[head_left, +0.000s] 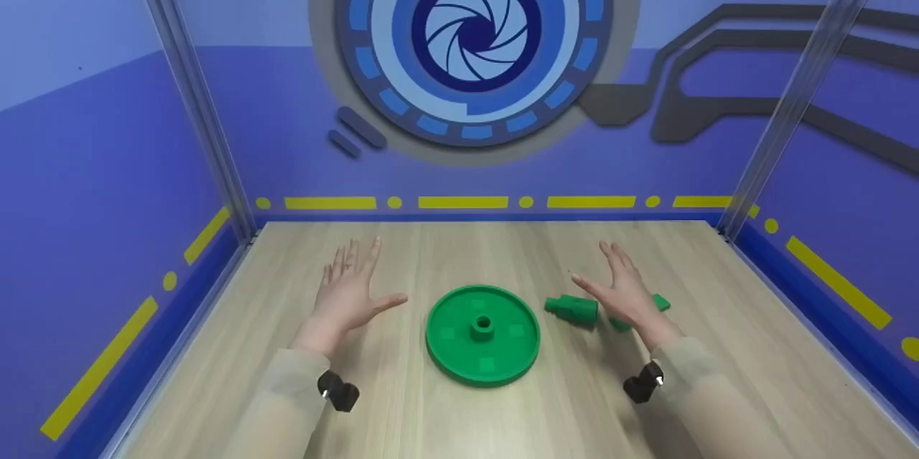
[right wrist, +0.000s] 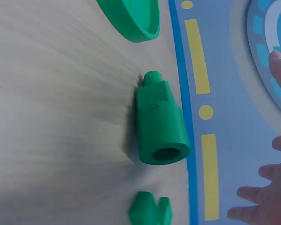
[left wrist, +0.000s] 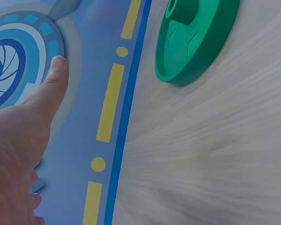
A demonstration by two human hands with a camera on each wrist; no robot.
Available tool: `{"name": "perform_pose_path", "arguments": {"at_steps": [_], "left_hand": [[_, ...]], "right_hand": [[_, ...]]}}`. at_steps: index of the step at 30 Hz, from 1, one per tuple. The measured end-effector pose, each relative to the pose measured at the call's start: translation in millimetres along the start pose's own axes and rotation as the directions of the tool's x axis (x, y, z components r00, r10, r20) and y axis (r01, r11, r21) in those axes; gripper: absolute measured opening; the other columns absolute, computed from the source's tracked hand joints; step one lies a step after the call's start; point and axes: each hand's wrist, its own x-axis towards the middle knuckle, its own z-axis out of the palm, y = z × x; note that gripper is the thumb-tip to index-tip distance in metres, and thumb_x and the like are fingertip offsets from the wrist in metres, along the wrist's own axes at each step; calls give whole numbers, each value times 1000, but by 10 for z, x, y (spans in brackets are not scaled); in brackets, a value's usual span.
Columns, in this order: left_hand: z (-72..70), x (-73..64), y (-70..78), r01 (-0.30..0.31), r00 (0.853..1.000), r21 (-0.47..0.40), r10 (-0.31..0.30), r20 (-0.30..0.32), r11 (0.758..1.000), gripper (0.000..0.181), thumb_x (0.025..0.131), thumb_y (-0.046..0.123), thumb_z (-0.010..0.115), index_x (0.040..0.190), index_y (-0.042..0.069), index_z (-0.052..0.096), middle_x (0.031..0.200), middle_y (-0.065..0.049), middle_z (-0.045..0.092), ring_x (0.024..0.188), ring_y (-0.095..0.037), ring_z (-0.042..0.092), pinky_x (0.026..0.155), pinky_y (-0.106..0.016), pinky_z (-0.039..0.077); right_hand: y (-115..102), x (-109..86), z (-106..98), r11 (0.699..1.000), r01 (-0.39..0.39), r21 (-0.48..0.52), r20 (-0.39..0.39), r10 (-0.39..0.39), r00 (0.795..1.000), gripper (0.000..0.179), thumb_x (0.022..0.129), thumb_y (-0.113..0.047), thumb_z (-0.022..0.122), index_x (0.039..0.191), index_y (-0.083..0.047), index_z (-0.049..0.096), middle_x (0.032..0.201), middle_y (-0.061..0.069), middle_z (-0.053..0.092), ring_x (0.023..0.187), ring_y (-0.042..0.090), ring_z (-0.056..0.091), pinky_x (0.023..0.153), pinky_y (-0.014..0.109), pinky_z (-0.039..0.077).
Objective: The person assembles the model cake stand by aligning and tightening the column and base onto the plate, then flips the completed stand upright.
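Note:
A round green dish-like base (head_left: 459,351) with a raised rim and a hollow post in its middle lies on the table between the hands. My left hand (head_left: 348,297) hovers left of it, fingers spread and holding nothing. On the other side my right hand (head_left: 623,294) is raised with straight fingers, also bare. Beside the right hand a green stepped cylinder (head_left: 578,309) lies on its side; the right wrist view shows a hole in its wide end and a narrow peg at the other. Another green piece (right wrist: 147,209), notched, is partly hidden under the right hand in the head view.
The wooden tabletop (head_left: 402,416) is bounded by a blue back wall (head_left: 287,172) and side walls, with metal posts (head_left: 782,100) at the corners. Each wrist carries a small black camera (head_left: 339,392).

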Motion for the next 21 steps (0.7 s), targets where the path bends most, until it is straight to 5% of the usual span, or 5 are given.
{"name": "perform_pose_path", "arguments": {"at_steps": [8,21], "left_hand": [[143,-70,60,-35,999,-56,33,-29,998,108,88,68,68,167,20,13,172,-23,9,159,-47,9,130,-66,14],[467,-213,146,-44,999,-231,35,-40,972,98,89,65,69,165,20,26,171,-18,23,158,-44,19,127,-66,26]], "right_hand": [[119,-124,162,973,-13,230,-38,22,999,82,101,-44,64,164,-10,23,170,22,20,153,48,28,122,71,30],[273,-289,442,886,12,464,-66,21,998,68,100,-14,68,158,-7,35,164,23,34,151,45,34,126,65,28]]}}
